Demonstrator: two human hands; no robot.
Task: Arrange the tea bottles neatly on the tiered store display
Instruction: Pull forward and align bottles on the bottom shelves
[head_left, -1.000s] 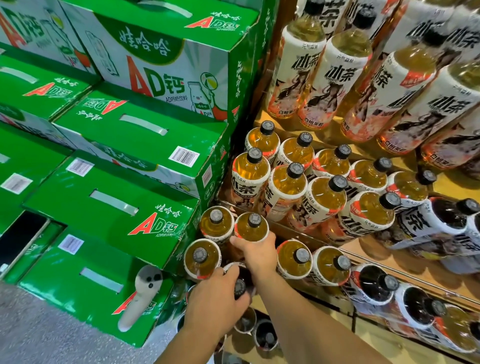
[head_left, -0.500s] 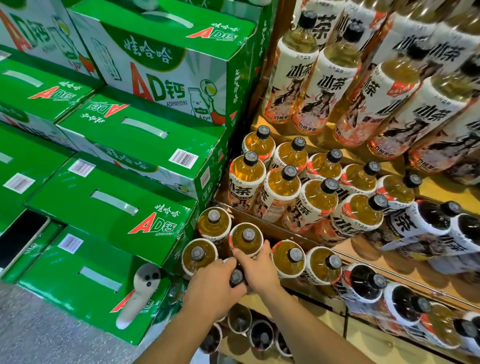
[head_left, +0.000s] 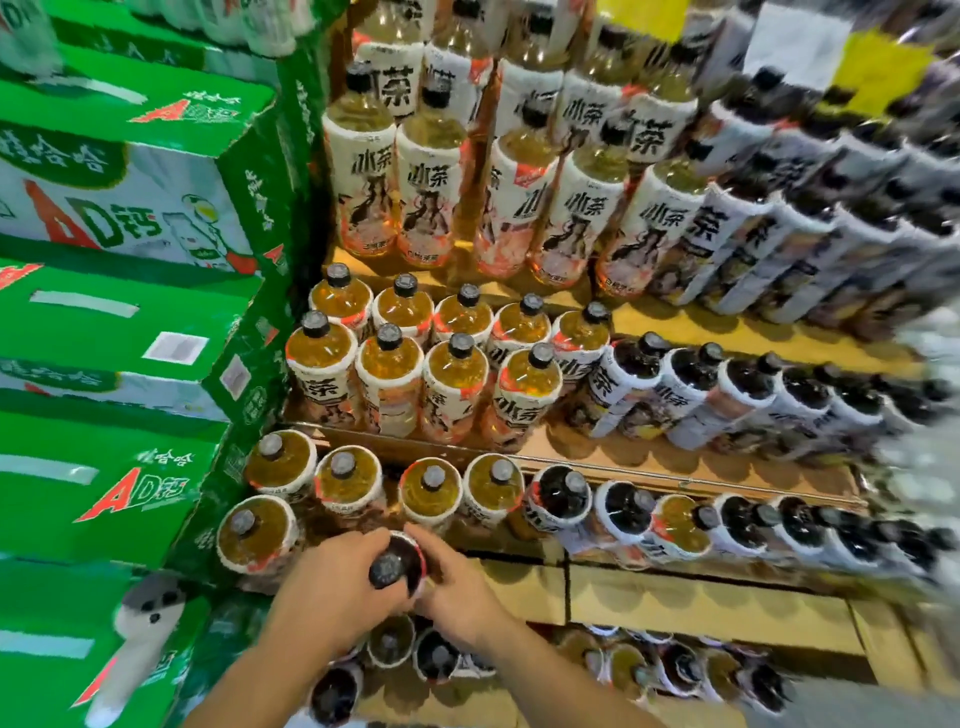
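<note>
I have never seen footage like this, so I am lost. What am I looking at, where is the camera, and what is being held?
No machine here: these are a person's two bare hands. The picture comes from a camera worn on the head, looking forward and down. The left hand and right hand together grip one dark tea bottle near its cap. Beyond them rise stepped shelves carrying rows of amber bottles and dark bottles. Green cartons are stacked on the left. The far right is too blurred to read.
</note>
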